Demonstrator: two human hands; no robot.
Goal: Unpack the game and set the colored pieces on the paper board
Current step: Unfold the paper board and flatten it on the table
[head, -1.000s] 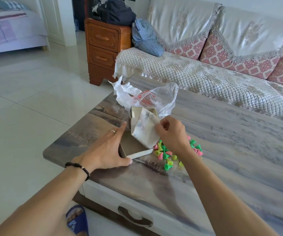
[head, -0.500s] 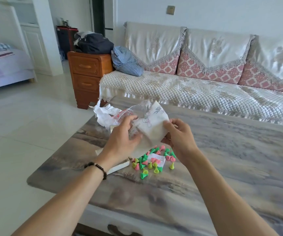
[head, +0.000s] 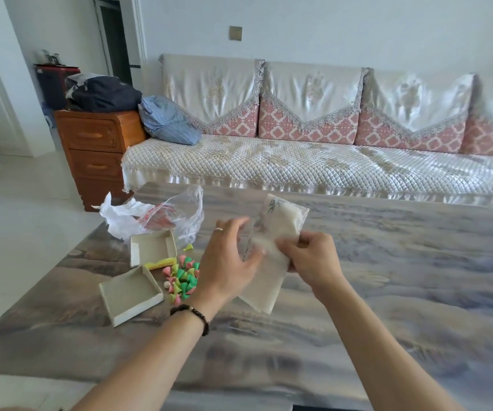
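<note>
I hold the folded paper board [head: 271, 250] up over the marble table, still partly folded, with a faint flower print near its top. My left hand [head: 229, 259] grips its left edge and my right hand [head: 310, 258] pinches its right side. A heap of small pink, green and yellow cone pieces [head: 183, 277] lies on the table left of my left hand. Beside the heap lie the two open halves of the game box, the tray [head: 129, 295] nearer me and the lid [head: 152, 247] behind it.
A crumpled clear plastic bag [head: 165, 218] and white wrapping sit behind the box lid. The table [head: 387, 292] stretches wide to the right. A sofa [head: 298, 161] runs along its far side, and a wooden drawer cabinet [head: 97, 149] stands at the left.
The folded paper came out of the box and I lifted it and moved it right of the pieces. My left hand left the box and took the paper's left edge. The view rose.
</note>
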